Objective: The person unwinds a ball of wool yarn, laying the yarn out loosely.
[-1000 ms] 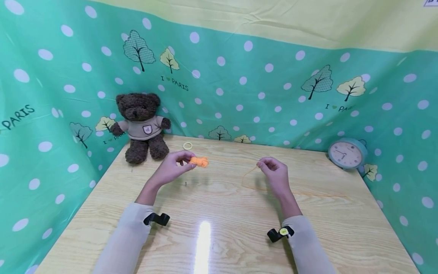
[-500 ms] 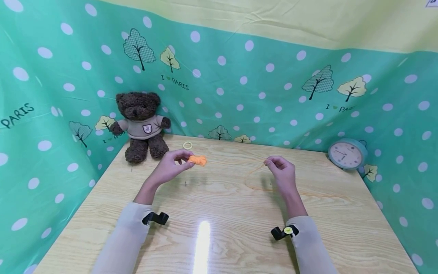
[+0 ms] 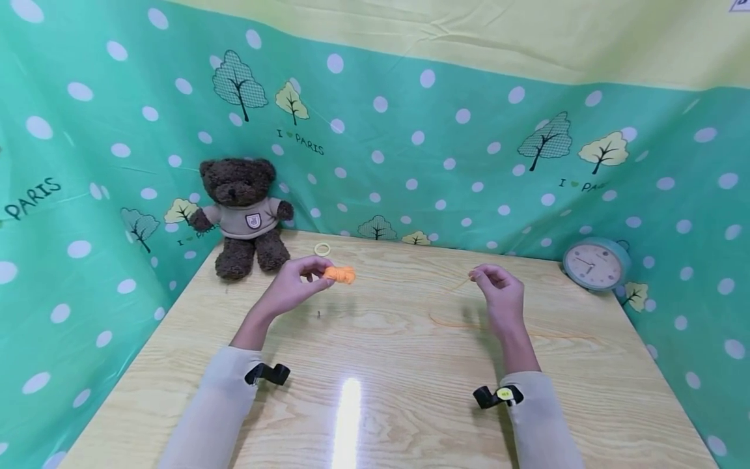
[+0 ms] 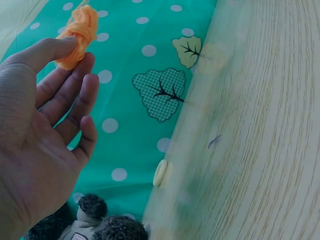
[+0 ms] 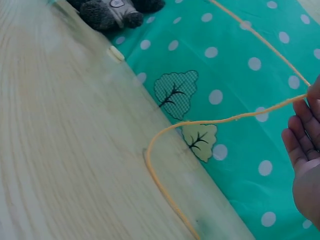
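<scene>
My left hand (image 3: 297,284) pinches a small bundle of orange yarn (image 3: 341,275) between thumb and fingers, held above the table. In the left wrist view the thumb lies across the yarn bundle (image 4: 82,30), whose strands are wrapped around its middle. On the right, my right hand (image 3: 500,296) pinches an orange strand (image 5: 235,119) between thumb and forefinger. From those fingertips one length runs up and away, taut, in the right wrist view. The other length drops in a curve and trails over the table toward the right.
A brown teddy bear (image 3: 243,218) in a grey top sits at the back left of the wooden table (image 3: 398,378). Near it lies a pale yellow ring (image 3: 322,249). A teal alarm clock (image 3: 596,264) stands at the back right. A green dotted curtain (image 3: 375,130) hangs behind.
My right hand has moved steadily to the right with the strand, away from the left hand. The left hand with the yarn bundle has stayed almost in place.
</scene>
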Demonstrator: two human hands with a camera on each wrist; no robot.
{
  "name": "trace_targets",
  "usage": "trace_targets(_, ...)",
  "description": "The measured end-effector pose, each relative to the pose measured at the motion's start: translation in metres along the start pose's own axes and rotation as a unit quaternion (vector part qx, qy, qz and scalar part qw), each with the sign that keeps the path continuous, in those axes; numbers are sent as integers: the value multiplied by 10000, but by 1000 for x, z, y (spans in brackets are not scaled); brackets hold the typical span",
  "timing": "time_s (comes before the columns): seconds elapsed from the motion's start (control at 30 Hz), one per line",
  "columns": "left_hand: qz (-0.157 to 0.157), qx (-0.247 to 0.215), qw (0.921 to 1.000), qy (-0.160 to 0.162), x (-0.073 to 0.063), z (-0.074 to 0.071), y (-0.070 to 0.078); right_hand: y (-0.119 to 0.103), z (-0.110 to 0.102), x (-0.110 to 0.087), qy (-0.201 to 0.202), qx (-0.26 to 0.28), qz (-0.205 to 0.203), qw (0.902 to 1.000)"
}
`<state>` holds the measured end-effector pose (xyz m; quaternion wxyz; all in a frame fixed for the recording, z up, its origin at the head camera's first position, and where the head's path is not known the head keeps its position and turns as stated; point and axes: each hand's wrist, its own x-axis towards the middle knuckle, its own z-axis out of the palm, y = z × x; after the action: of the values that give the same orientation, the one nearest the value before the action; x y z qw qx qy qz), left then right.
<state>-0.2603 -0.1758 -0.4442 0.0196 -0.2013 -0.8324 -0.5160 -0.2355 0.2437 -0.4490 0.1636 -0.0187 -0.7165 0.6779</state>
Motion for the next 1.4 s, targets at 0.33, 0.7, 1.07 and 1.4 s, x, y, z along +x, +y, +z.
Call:
trace_targets(0.33,-21,5,10000,-23,0,0,-2,-4,-16,5,464,-12,123,9988)
trace_targets(0.7,-71,15,10000,-9,-1,-2,-4,-7,-34,11,876,605,106,9943)
trace_targets(1.07,-104,50,9999,-51,0,-2,-2,-10,-52,11,1252,811,56,9888)
trace_targets(1.4,-60,-90,9999,-36,1,-1,-6,-9,-80,5,1474,460,111,9879)
